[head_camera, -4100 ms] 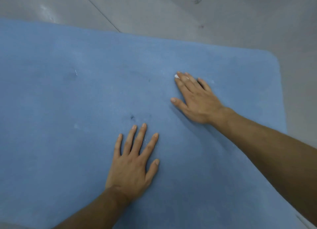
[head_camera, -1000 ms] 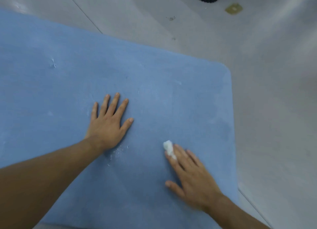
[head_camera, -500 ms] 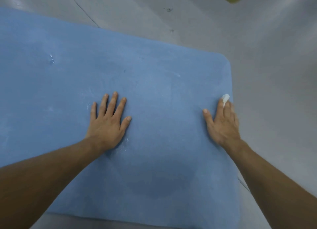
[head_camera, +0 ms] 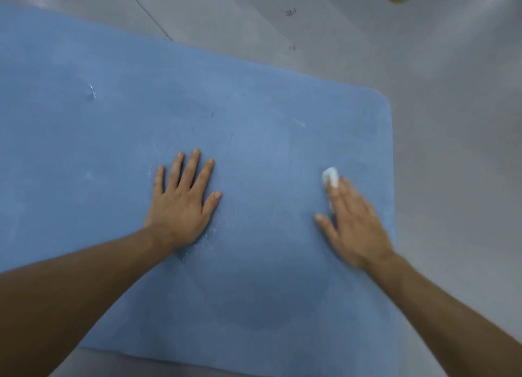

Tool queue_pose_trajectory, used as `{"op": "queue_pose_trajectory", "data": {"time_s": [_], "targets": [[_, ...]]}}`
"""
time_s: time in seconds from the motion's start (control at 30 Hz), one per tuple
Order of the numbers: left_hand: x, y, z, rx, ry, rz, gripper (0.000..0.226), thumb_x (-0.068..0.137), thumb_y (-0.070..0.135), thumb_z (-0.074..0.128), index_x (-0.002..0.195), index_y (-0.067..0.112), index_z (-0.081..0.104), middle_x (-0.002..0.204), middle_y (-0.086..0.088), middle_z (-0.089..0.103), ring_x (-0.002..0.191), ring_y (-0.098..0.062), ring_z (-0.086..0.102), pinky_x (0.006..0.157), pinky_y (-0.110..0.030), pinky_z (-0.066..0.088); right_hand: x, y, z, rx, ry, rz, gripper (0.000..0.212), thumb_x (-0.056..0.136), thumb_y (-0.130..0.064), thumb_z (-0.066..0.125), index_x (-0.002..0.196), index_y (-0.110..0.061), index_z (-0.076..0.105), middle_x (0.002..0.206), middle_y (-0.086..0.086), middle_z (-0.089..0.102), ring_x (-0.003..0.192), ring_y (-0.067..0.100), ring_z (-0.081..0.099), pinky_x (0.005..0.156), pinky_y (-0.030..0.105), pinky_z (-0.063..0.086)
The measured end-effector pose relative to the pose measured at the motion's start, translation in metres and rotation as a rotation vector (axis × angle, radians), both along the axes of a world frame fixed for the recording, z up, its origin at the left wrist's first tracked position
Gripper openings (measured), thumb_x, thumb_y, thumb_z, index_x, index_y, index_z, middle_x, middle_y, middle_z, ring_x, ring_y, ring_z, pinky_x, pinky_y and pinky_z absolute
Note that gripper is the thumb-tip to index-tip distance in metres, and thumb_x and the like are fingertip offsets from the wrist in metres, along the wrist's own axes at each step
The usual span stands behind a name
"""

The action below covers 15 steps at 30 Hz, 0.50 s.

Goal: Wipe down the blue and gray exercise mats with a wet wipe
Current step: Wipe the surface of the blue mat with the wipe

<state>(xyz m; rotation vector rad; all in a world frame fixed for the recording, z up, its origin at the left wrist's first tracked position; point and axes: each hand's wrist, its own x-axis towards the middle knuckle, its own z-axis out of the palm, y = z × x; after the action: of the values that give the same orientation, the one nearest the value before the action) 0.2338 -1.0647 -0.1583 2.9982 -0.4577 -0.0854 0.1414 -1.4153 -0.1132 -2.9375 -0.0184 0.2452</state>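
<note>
Lying flat on the floor [head_camera: 452,150], the blue mat [head_camera: 254,122] is getting its right end wiped. Your left hand [head_camera: 183,204] is staying planted near the middle, fingers spread. Your right hand [head_camera: 356,224], fingers straight and close together, is sliding back in from the right edge, pressing the balled wipe [head_camera: 331,176] under its fingertips; no gray mat is showing.

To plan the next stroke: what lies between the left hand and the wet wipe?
Head view: only bare blue mat between left hand and wet wipe, with small white flecks beside the hand's heel.
</note>
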Motion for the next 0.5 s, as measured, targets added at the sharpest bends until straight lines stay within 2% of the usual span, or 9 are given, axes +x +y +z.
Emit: {"op": "queue_pose_trajectory", "data": {"time_s": [0.1,0.2,0.37,0.5], "targets": [[0.000,0.000,0.002,-0.003,0.031,0.008,0.072,0.102,0.065,0.011,0.165,0.030,0.015,0.174,0.001,0.008,0.160,-0.025,0.003,0.126,-0.055,0.002,0.027,-0.051,0.002,-0.032,0.017,-0.286,0.083,0.102,-0.063,0.022,0.166,-0.012,0.005,0.173,0.009,0.013,0.157,0.029,0.018,0.126,0.047,0.020],[0.001,0.000,0.003,-0.005,0.053,0.009,0.074,0.100,0.068,0.005,0.165,0.033,0.008,0.174,0.003,0.001,0.160,-0.022,-0.003,0.125,-0.051,-0.005,0.036,-0.067,0.004,-0.016,0.050,-0.387,0.088,0.100,-0.068,0.019,0.166,-0.011,0.002,0.172,0.012,0.013,0.156,0.032,0.020,0.126,0.050,0.020],[0.000,0.002,0.002,-0.011,0.045,0.000,0.073,0.101,0.068,0.003,0.165,0.032,0.009,0.174,0.003,0.002,0.160,-0.022,-0.002,0.125,-0.054,-0.001,-0.006,-0.004,0.004,0.057,0.059,-0.046,0.087,0.102,-0.067,0.025,0.165,-0.015,-0.004,0.174,0.004,-0.004,0.160,0.021,-0.003,0.130,0.040,0.005],[0.000,0.001,0.001,0.000,0.019,-0.007,0.072,0.103,0.067,0.004,0.165,0.031,0.012,0.174,0.001,0.005,0.159,-0.023,0.002,0.124,-0.050,-0.003,-0.067,0.052,0.009,0.131,0.069,0.256,0.089,0.103,-0.065,0.037,0.166,-0.012,0.005,0.174,0.004,0.001,0.161,0.021,0.001,0.128,0.043,0.011]]}}
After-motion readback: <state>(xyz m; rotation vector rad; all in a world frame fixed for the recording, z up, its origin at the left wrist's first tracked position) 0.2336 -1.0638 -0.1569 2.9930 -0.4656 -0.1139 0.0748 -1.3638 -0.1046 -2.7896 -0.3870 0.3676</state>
